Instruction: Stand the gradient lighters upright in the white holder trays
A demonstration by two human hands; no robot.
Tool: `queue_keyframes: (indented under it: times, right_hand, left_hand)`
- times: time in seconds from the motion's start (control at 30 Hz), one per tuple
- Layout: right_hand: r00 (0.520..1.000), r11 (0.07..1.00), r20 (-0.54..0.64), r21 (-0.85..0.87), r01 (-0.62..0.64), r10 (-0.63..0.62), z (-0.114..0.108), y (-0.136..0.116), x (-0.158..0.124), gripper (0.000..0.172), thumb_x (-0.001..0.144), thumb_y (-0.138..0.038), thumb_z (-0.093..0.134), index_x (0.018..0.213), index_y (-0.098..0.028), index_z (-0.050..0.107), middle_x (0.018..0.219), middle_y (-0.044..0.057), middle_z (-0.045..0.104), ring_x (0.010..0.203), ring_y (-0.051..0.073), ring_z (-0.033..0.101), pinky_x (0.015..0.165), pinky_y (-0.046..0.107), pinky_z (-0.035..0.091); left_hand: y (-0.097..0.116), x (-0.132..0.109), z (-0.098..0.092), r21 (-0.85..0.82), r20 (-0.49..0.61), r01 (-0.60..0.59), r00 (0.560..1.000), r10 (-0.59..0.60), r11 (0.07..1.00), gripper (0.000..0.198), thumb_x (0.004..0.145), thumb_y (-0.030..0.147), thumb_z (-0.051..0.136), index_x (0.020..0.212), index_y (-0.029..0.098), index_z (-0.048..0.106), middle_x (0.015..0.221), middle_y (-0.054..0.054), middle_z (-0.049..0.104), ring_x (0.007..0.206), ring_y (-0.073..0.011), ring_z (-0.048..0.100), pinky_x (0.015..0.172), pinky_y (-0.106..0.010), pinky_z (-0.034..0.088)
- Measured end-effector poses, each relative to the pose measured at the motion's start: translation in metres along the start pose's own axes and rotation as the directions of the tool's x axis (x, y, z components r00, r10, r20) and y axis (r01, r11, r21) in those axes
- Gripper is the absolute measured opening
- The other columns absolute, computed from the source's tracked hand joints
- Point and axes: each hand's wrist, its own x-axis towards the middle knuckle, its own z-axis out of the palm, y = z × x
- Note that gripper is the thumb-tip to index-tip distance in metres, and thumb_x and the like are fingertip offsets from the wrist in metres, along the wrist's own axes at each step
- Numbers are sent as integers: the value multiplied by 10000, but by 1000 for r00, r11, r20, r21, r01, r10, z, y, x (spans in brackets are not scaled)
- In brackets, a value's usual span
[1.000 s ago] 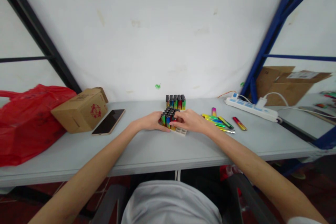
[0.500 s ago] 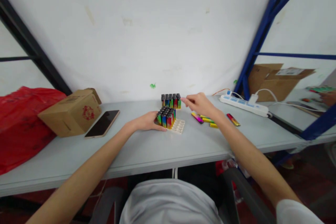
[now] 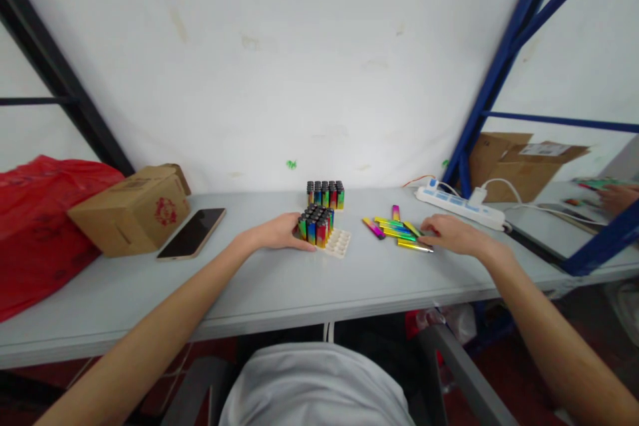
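Note:
Upright colourful lighters with black tops point(image 3: 315, 226) fill the left part of a white tray point(image 3: 338, 243), whose right-hand holes are bare. My left hand point(image 3: 283, 231) grips the left side of this tray and its lighters. Behind it stands a second block of upright lighters point(image 3: 325, 195). To the right, several shiny coloured lighters point(image 3: 396, 228) lie loose in a pile. My right hand point(image 3: 444, 233) is at the right edge of that pile, fingers bent down onto it; what the fingertips hold, if anything, is hidden.
A phone point(image 3: 192, 234), a cardboard box point(image 3: 132, 212) and a red bag point(image 3: 44, 229) are on the left. A white power strip point(image 3: 460, 206) with cables lies at the right by a blue frame point(image 3: 492, 70). Beyond it, another person's hand point(image 3: 618, 200) shows.
My right hand has moved right and toward me, from beside the rear block to the loose pile, uncovering more of the pile. My left hand stays on the tray.

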Motion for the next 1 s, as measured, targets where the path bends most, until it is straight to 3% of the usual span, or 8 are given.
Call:
queue_keyframes:
  times: [0.17, 0.27, 0.37, 0.5, 0.6, 0.73, 0.8, 1.0]
  right_hand:
    - [994, 998, -97, 21, -58, 60, 10, -1, 6, 248, 857, -366, 606, 901, -154, 727, 883, 123, 735, 792, 234, 660, 699, 316, 440]
    - [975, 987, -187, 125, -101, 124, -3, 3, 21, 277, 872, -396, 584, 909, -156, 717, 808, 98, 720, 740, 224, 643, 663, 316, 425]
    - [952, 946, -279, 321, -34, 129, -20, 4, 49, 343, 827, -488, 637, 905, -162, 712, 770, 73, 702, 718, 214, 627, 662, 316, 433]
    - [915, 713, -375, 681, 165, 146, -41, -24, 99, 464, 765, -618, 691, 854, -162, 679, 739, 52, 669, 696, 173, 590, 644, 291, 454]
    - [924, 421, -352, 869, 262, 152, -49, -62, 132, 458, 748, -627, 722, 812, -181, 638, 834, 38, 663, 814, 160, 621, 694, 264, 497]
    - [950, 74, -304, 951, 299, 67, -43, -107, 150, 431, 748, -589, 755, 861, -207, 592, 941, 21, 679, 901, 157, 650, 790, 302, 551]
    - [957, 20, -291, 957, 290, 11, -34, -121, 149, 433, 759, -587, 751, 885, -213, 574, 973, 31, 702, 922, 169, 662, 812, 343, 565]
    - [965, 79, -238, 966, 247, -112, -5, -136, 137, 442, 794, -595, 712, 918, -229, 498, 725, -32, 657, 672, 142, 662, 664, 295, 550]
  left_hand:
    - [2, -1, 0, 26, -18, 9, 1000, -9, 1000, 678, 680, 604, 792, 1194, 184, 653, 1173, -31, 726, 1046, -261, 665, 901, -300, 512]
    - [3, -1, 0, 35, -24, 11, 1000, -10, 999, 685, 678, 610, 790, 1197, 182, 654, 1184, -34, 721, 1052, -262, 663, 912, -302, 508]
    - [3, -1, 0, 23, -6, 5, 1000, -5, 1000, 694, 687, 615, 778, 1213, 182, 650, 1194, -31, 720, 1067, -264, 659, 924, -304, 506]
    - [2, -1, 0, 25, -4, 6, 1000, -6, 1000, 710, 685, 611, 781, 1230, 179, 637, 1194, -39, 718, 1082, -271, 657, 928, -312, 509]
    - [3, -1, 0, 13, 4, -9, 1000, 9, 1000, 693, 694, 600, 781, 1228, 182, 638, 1203, -36, 715, 1088, -268, 656, 935, -310, 507]
    - [4, -1, 0, 17, 1, -25, 1000, 25, 1000, 680, 699, 588, 784, 1225, 183, 641, 1207, -37, 713, 1087, -270, 655, 942, -315, 503]
    - [4, 0, 0, 19, -5, -26, 1000, 26, 999, 682, 696, 582, 788, 1227, 181, 639, 1204, -42, 714, 1085, -270, 654, 940, -319, 504]
    - [1, 0, 1, 14, -19, -47, 999, 47, 999, 702, 703, 580, 781, 1261, 186, 623, 1232, -52, 700, 1104, -272, 644, 961, -328, 495]
